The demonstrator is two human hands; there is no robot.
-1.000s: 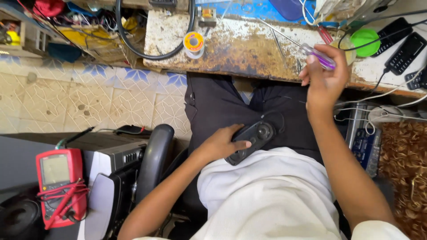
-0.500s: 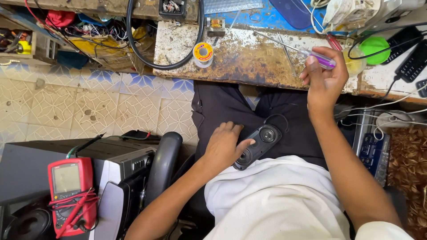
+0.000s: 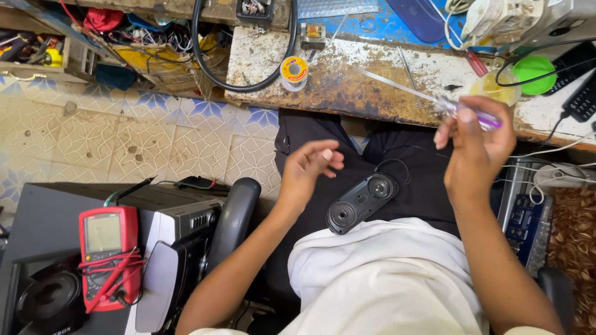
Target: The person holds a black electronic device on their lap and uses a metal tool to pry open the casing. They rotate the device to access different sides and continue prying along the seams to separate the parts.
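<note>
- A patterned tile floor [image 3: 155,142], stained and beige with blue flower corners, runs under a worn workbench [image 3: 347,87] whose top is chipped white paint over rusty brown.
- On the bench: a small spool of solder wire [image 3: 293,71] with a yellow label, a thick black cable [image 3: 205,62] looped in an arc, a bright green round lid [image 3: 534,67], and dark remote controls [image 3: 580,93] at the far right edge.
- The right hand [image 3: 475,152] is raised just in front of the bench edge — its fingers pinch the clear-and-purple handle of a thin screwdriver [image 3: 462,111], whose long metal shaft slants up and left over the bench top.
- The left hand [image 3: 310,170] hovers above the lap, open and loosely curled, holding nothing; its fingertips point right.
- A black oblong speaker unit [image 3: 362,201] (matte plastic, rounded ends, two round driver cones) lies tilted on the dark trousers, touching the hem of the white shirt [image 3: 385,279]. It sits between the two hands, just below and to the right of the left hand and apart from both; a thin black wire seems to loop from its upper end, though that is hard to make out.
- Lower left, a red multimeter [image 3: 105,254] with its red leads wrapped round it rests on a grey box [image 3: 49,217], beside a black chair armrest [image 3: 233,220].
</note>
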